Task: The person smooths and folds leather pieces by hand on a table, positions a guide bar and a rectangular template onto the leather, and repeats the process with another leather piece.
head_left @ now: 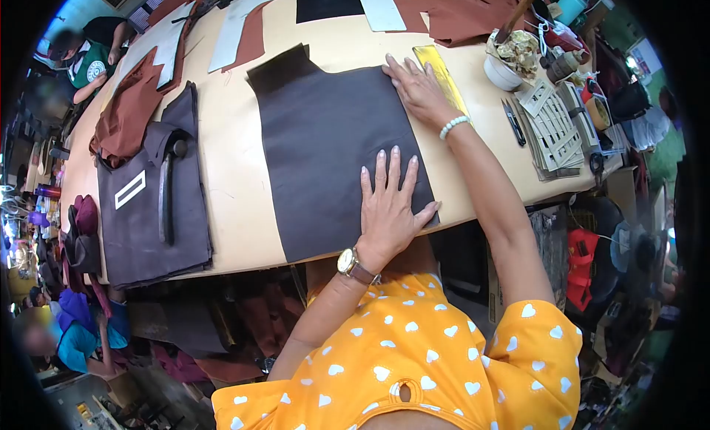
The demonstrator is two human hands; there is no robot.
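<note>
A dark grey cut fabric panel point(325, 141) lies flat on the table in front of me, with a raised section at its upper left. My left hand point(390, 201), wearing a watch, rests palm down with fingers spread near the panel's lower right edge. Farther up, my right hand point(421, 90), with a pale bead bracelet, lies flat across the panel's upper right edge. Just beyond that hand is a shiny yellow strip point(447, 79). Neither hand grips anything.
At left, a stack of dark fabric point(133, 230) carries a black curved tool point(167, 193) and a white rectangular frame point(131, 190). Rust-coloured cloth point(129, 116) lies behind. At right are snips point(513, 123), card templates point(555, 134) and a white tub point(503, 73). Other people sit at left.
</note>
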